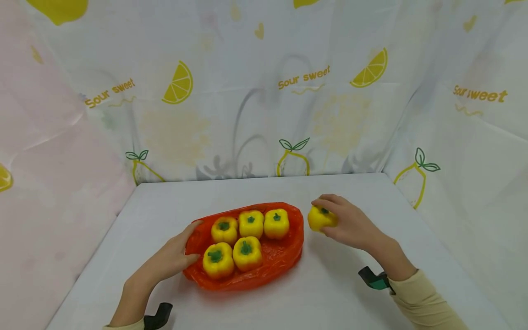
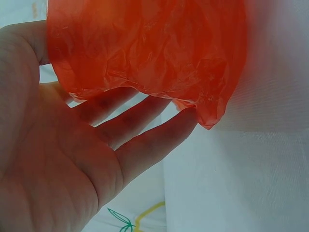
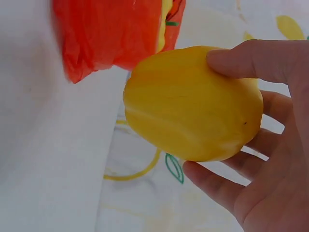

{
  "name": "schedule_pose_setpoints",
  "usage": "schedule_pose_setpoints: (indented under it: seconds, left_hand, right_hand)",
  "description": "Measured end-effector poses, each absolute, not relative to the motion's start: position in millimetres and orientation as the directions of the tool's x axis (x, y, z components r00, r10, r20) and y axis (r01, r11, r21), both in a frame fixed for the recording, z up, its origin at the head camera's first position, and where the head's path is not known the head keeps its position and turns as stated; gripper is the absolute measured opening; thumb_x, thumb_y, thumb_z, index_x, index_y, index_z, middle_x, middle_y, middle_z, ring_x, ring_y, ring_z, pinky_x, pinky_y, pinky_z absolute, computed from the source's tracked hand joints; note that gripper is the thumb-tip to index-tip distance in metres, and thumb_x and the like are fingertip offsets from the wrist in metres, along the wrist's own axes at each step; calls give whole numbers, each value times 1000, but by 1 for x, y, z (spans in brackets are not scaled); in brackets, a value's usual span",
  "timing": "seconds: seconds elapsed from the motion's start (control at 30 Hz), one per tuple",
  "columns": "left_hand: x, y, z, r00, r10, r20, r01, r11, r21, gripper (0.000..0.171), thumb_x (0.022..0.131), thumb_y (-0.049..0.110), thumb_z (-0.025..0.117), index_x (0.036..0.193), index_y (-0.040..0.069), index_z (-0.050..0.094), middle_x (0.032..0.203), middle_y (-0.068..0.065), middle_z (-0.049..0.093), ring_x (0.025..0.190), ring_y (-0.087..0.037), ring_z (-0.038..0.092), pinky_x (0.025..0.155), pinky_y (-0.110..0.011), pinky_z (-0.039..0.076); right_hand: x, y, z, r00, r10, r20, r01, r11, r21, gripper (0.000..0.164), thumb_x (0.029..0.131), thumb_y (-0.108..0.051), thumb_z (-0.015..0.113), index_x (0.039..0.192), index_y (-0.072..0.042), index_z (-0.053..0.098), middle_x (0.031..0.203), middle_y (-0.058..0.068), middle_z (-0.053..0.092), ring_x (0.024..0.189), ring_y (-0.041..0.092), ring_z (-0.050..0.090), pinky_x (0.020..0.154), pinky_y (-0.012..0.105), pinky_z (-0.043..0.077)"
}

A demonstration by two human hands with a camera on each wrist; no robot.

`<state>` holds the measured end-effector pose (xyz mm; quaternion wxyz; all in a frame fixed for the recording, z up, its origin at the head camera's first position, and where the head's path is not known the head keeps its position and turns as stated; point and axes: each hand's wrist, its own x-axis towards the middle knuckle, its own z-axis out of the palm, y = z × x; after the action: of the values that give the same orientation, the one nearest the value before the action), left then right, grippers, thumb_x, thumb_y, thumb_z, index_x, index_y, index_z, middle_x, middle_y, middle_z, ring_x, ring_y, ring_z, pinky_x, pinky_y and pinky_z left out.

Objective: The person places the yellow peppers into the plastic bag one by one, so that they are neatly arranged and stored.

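A red plastic bag [image 1: 282,254], spread wide with its mouth facing up, lies on the table with several yellow bell peppers [image 1: 247,253] inside, their green stems upward. At its left end my left hand [image 1: 175,254] rests with thumb and fingers spread along the edge. The left wrist view shows those fingers loosely extended against the crinkled red plastic [image 2: 149,48], their tips partly hidden. To the right of the bag, my right hand [image 1: 350,222] holds another yellow bell pepper [image 3: 193,106] between thumb and fingers, apart from the bag's rim.
The white table [image 1: 350,288] extends around the bag on every side. White cloth [image 1: 231,59] printed with lemons and lettering hangs behind it and along both sides. Dark mounts [image 1: 373,278] sit on both wrists, beside beige sleeves [image 1: 425,298].
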<state>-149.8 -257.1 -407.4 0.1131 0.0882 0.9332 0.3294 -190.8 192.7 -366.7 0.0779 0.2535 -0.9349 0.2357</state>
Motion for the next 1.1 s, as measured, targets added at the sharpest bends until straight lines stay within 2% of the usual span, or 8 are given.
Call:
schedule_pose_setpoints:
  seconds: [0.13,0.3,0.5,0.6,0.87,1.0,1.1]
  left_hand:
    - [-149,-257,-407,-960,236,-150,93,774,627,80,89,20,66,157,18,22,157,-16,39,138,-42,43,102,-62,48]
    - [-149,-257,-407,-961,235,-148,94,776,623,80,90,20,66,157,19,22,157,-16,39,138,-42,43,103,-62,47]
    - [-148,-257,-406,-960,237,-147,96,776,623,80,90,20,66,157,20,22,156,-16,39,139,-42,42,103,-62,47]
    - [-148,-257,-406,-960,236,-150,92,774,627,80,89,20,66,156,19,23,156,-16,40,138,-42,43,102,-62,48]
    - [-148,-258,-407,-960,230,-160,81,774,627,82,89,21,68,157,20,22,156,-16,40,138,-41,43,102,-61,48]
    - [-149,-258,-407,-961,228,-159,80,775,627,81,89,21,68,156,20,23,154,-15,42,136,-40,46,101,-60,49]
    - [-148,-258,-407,-962,225,-156,80,776,626,81,88,19,68,156,19,24,153,-15,43,134,-39,47,100,-60,50]
  right_hand:
    - [-183,179,-357,-809,-505,302,-588,691,-420,55,81,-15,78,133,-20,60,137,2,56,117,22,57,92,41,58]
    - [-176,160,-349,-773,-571,278,-630,636,-446,59,82,-17,78,137,-20,57,140,-4,53,125,18,55,98,37,56]
    - [-168,140,-348,-745,-629,223,-654,624,-427,64,83,-19,78,141,-20,53,145,-1,52,132,22,52,104,41,52]
    - [-167,131,-352,-728,-654,207,-670,615,-416,65,83,-20,79,142,-20,51,145,-1,53,133,22,51,106,44,51]
    - [-166,112,-373,-718,-686,119,-667,629,-398,64,86,-24,76,143,-20,47,140,-7,56,128,13,51,108,38,49]
    - [-165,109,-385,-722,-689,65,-660,658,-362,65,87,-27,75,145,-20,47,144,-6,55,129,14,50,108,38,49]
    - [-164,109,-394,-711,-702,50,-676,661,-324,59,88,-27,74,142,-20,51,143,-4,53,128,15,51,106,37,51]
